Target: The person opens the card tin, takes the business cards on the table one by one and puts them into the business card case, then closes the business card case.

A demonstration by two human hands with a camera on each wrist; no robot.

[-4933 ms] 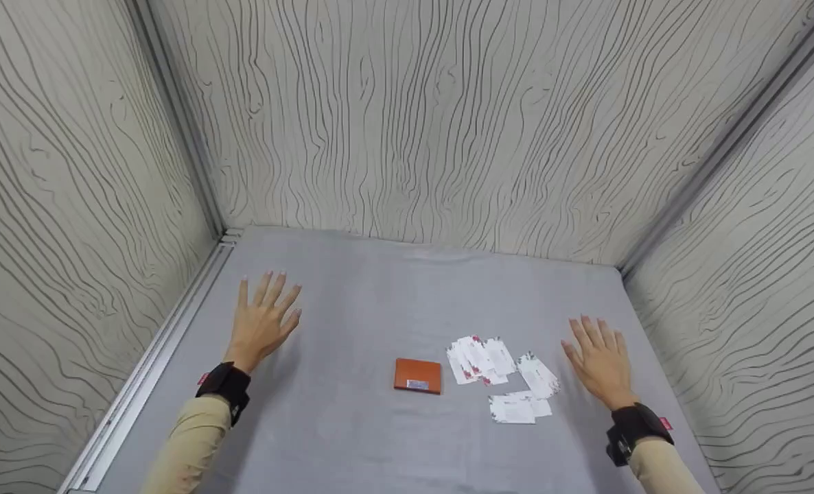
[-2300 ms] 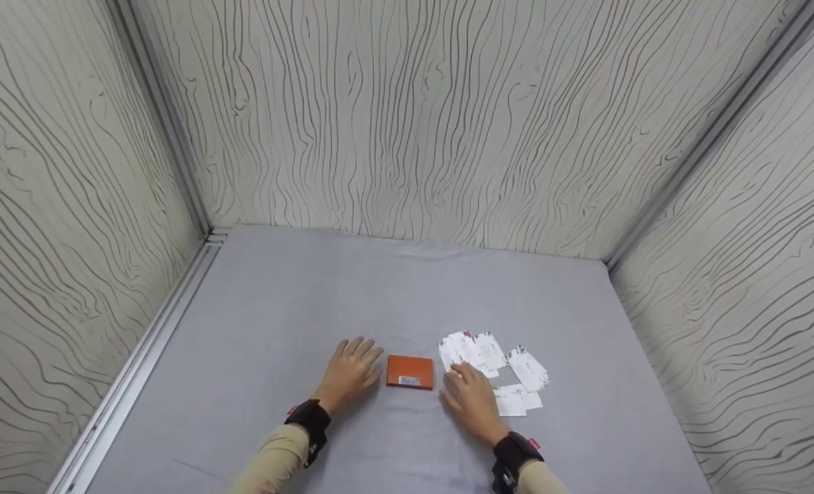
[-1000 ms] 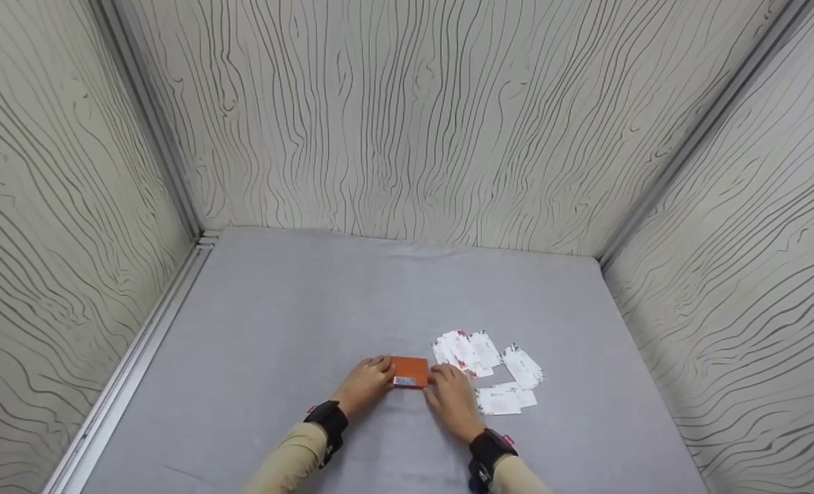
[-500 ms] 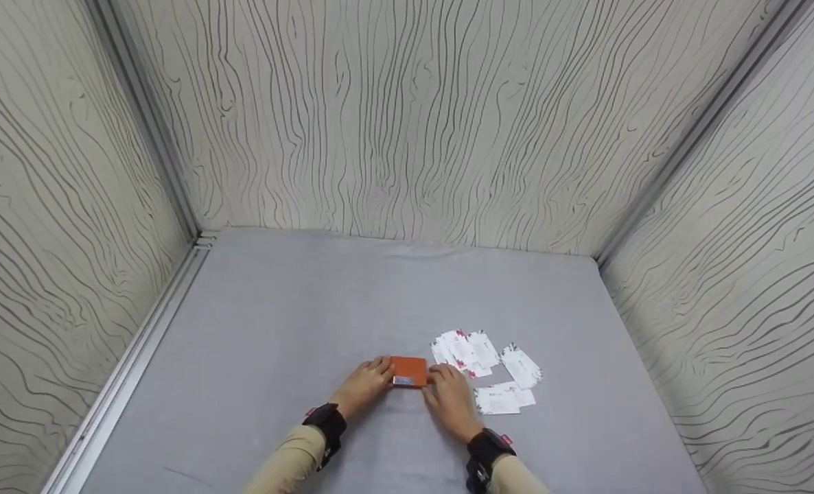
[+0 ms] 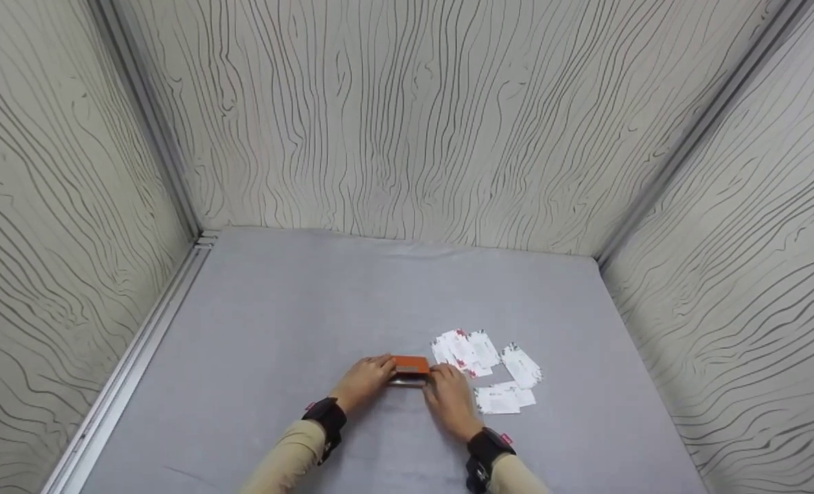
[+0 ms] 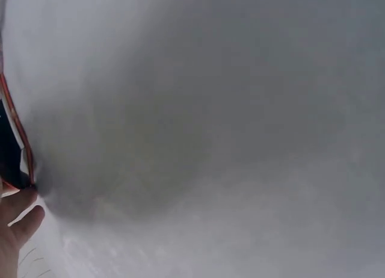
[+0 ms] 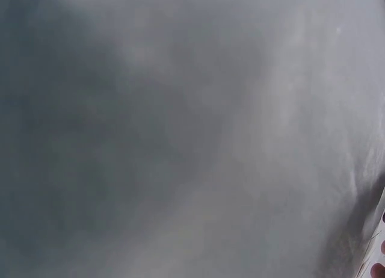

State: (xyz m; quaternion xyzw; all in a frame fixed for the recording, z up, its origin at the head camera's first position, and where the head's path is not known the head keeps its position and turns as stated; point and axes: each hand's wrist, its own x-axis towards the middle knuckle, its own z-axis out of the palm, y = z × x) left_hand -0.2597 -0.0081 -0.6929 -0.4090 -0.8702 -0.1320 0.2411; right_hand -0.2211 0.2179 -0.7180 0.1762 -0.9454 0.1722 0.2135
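Observation:
In the head view a small orange card case (image 5: pixel 410 363) lies on the grey cloth with its lid partly raised, a dark gap showing along the near side. My left hand (image 5: pixel 366 379) grips its left edge, and my right hand (image 5: pixel 449 396) holds the right edge. The left wrist view catches the case's orange rim (image 6: pixel 18 124) and dark inside, with left fingertips (image 6: pixel 21 200) at its corner. Loose white cards lie just beyond and right of my right hand: an overlapping group with red flowers (image 5: pixel 460 348), a slanted group (image 5: pixel 521 366) and a nearer group (image 5: pixel 499 399).
Grey cloth (image 5: pixel 297 309) covers the table. Pale panels with a wood-grain pattern (image 5: pixel 393 123) rise at the back and both sides. A metal rail (image 5: pixel 129 370) runs along the left edge. The right wrist view shows mostly blurred cloth.
Both hands came in from the sides, lowered to the orange card case and took hold of its edges. Since half a second ago its lid has tilted up along the near side. The cards stay put.

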